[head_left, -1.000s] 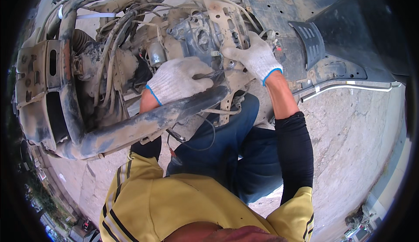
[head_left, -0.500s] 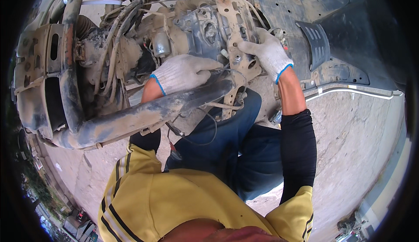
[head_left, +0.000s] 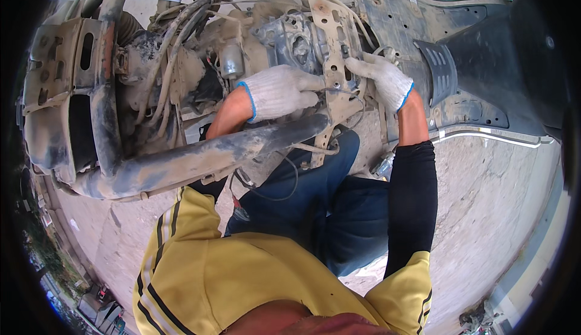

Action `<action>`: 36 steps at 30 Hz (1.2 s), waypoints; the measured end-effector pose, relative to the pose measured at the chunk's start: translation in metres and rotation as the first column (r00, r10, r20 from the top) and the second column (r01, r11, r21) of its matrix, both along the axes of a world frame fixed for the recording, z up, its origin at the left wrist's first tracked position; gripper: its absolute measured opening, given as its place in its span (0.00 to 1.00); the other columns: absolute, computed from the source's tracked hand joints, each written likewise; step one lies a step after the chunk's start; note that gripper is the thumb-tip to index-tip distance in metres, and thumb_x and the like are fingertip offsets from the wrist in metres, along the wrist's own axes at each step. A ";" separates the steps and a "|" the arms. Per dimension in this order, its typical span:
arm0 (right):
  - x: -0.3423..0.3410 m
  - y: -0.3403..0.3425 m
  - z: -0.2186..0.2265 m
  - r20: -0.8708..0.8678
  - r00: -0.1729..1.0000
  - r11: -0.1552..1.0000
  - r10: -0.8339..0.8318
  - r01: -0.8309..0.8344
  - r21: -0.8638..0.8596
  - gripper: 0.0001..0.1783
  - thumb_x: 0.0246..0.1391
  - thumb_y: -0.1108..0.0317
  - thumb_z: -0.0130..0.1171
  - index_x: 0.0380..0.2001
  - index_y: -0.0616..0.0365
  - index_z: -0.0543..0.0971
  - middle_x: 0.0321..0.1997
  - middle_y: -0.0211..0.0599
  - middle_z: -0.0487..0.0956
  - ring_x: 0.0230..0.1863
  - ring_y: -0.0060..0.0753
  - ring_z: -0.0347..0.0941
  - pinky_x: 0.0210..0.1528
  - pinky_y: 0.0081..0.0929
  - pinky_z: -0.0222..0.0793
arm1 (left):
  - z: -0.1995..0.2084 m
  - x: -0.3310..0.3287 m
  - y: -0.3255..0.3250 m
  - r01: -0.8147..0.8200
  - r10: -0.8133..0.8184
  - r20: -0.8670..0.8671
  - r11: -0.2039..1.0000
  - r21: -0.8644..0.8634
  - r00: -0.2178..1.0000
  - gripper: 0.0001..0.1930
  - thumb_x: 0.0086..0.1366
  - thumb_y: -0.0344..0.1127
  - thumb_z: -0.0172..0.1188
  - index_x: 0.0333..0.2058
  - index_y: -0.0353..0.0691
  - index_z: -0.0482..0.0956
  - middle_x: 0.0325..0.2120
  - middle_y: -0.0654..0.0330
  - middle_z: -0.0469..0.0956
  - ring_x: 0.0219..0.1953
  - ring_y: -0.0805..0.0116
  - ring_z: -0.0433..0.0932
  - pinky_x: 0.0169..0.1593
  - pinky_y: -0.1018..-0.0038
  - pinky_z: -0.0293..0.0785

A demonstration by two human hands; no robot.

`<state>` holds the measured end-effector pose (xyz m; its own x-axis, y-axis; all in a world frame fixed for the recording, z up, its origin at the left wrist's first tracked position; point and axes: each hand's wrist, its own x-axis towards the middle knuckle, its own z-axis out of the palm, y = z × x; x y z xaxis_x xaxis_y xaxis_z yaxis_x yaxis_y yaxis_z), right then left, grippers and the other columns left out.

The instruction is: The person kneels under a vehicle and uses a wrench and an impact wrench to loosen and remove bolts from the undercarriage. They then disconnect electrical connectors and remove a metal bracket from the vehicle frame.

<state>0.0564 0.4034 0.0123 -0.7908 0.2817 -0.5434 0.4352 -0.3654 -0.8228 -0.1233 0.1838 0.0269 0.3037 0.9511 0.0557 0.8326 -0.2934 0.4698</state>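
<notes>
My left hand (head_left: pixel 284 92), in a white knitted glove with a blue cuff, pinches a thin dark wire (head_left: pixel 342 91) that loops over a tan, dusty perforated metal bracket (head_left: pixel 328 31). My right hand (head_left: pixel 387 80), gloved alike, is at the bracket's right edge, its fingers bent around something I cannot make out. Part of those fingers is hidden. A bolt (head_left: pixel 337 85) stands in the bracket between the hands. Left of it is the muddy engine (head_left: pixel 293 42) of a stripped vehicle, with a silver cylinder (head_left: pixel 231 63) beside it.
A thick dark frame tube (head_left: pixel 218 150) crosses in front of my left forearm. Hoses (head_left: pixel 172 63) run along the left side. Black floor panels (head_left: pixel 399 26) with a vented cover (head_left: pixel 439 69) extend right. A loose wire with a red connector (head_left: pixel 238 207) hangs by my knee, above concrete ground (head_left: pixel 484 196).
My left hand has moved right and slightly up, bringing the wire across the bracket. My right hand has shifted slightly right, its thumb lifting off the bracket's face. The whole view has shifted slightly.
</notes>
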 end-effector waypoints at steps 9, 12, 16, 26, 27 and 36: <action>0.005 0.018 -0.038 -0.189 0.980 0.976 0.056 -0.094 -0.195 0.28 0.62 0.57 0.68 0.56 0.69 0.79 0.49 0.36 0.83 0.48 0.26 0.78 0.52 0.26 0.73 | -0.027 0.010 -0.003 -0.157 0.156 0.056 0.988 0.010 0.986 0.09 0.61 0.33 0.62 0.39 0.37 0.83 0.49 0.52 0.83 0.44 0.48 0.85 0.46 0.56 0.84; 0.008 0.016 -0.032 -0.189 0.981 0.968 0.036 -0.082 -0.239 0.29 0.66 0.58 0.65 0.60 0.70 0.76 0.54 0.39 0.83 0.52 0.30 0.80 0.58 0.27 0.74 | -0.015 0.014 0.000 -0.133 0.134 -0.002 0.986 0.100 0.991 0.09 0.63 0.35 0.62 0.38 0.37 0.83 0.45 0.52 0.84 0.42 0.48 0.85 0.45 0.56 0.83; 0.007 0.018 -0.039 -0.225 0.974 0.934 -0.039 -0.044 -0.354 0.27 0.71 0.58 0.60 0.62 0.70 0.75 0.58 0.41 0.82 0.57 0.34 0.79 0.62 0.31 0.73 | -0.025 0.015 0.002 -0.111 0.113 0.001 0.977 0.182 0.994 0.11 0.65 0.37 0.61 0.39 0.35 0.83 0.39 0.47 0.83 0.41 0.44 0.84 0.44 0.52 0.81; 0.008 0.005 -0.036 -0.277 0.935 0.897 -0.222 0.084 -0.435 0.26 0.72 0.58 0.59 0.62 0.69 0.76 0.61 0.45 0.81 0.59 0.42 0.79 0.66 0.41 0.72 | -0.001 0.019 0.001 -0.340 0.412 0.369 0.907 -0.247 0.833 0.19 0.62 0.37 0.59 0.51 0.37 0.82 0.36 0.43 0.82 0.41 0.38 0.81 0.49 0.52 0.77; 0.005 0.002 -0.034 -0.271 0.932 0.895 -0.241 0.105 -0.433 0.26 0.71 0.58 0.59 0.62 0.69 0.76 0.61 0.45 0.81 0.59 0.42 0.79 0.66 0.41 0.73 | -0.005 0.018 -0.002 -0.347 0.404 0.407 0.914 -0.208 0.820 0.20 0.61 0.37 0.59 0.52 0.38 0.82 0.35 0.43 0.82 0.41 0.38 0.81 0.50 0.53 0.77; 0.006 -0.007 -0.028 -0.283 0.923 0.869 -0.259 0.096 -0.485 0.25 0.68 0.64 0.63 0.61 0.70 0.76 0.58 0.45 0.83 0.55 0.40 0.81 0.63 0.40 0.76 | 0.009 0.020 0.015 -0.367 0.605 0.321 0.741 -0.563 0.729 0.16 0.65 0.39 0.65 0.44 0.33 0.78 0.32 0.45 0.84 0.31 0.58 0.86 0.37 0.62 0.80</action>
